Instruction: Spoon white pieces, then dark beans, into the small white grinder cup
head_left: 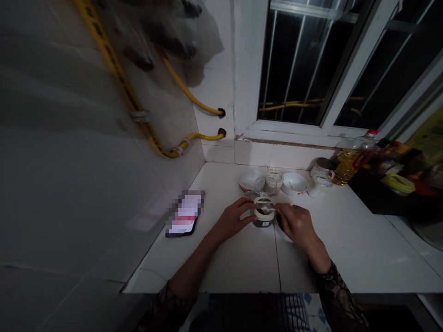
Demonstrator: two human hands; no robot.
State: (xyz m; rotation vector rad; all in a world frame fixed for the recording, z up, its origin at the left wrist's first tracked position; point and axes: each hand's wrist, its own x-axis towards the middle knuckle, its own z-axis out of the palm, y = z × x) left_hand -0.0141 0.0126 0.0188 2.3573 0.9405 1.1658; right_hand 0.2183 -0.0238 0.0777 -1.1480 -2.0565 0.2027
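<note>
A small seasoning jar [263, 220] with a pale rim, a raised clear lid and dark contents stands on the counter. My left hand [237, 217] steadies it from the left, fingers at the rim and thumb against the side. My right hand [296, 223] is closed in a pinch on the handle of a small pale spoon [268, 209], whose bowl end is over or inside the jar's mouth; which of the two I cannot tell. Partly hidden under my right hand is a white bowl [284, 234] with something dark in it.
Behind the jar stand another clear-lidded jar [274, 182], a white bowl [295, 183] and more jars [321, 185]. A phone [186, 214] lies left. An oil bottle [346, 163] and a dark box [368, 193] of condiments stand right. Yellow pipe [152, 133] runs along the wall.
</note>
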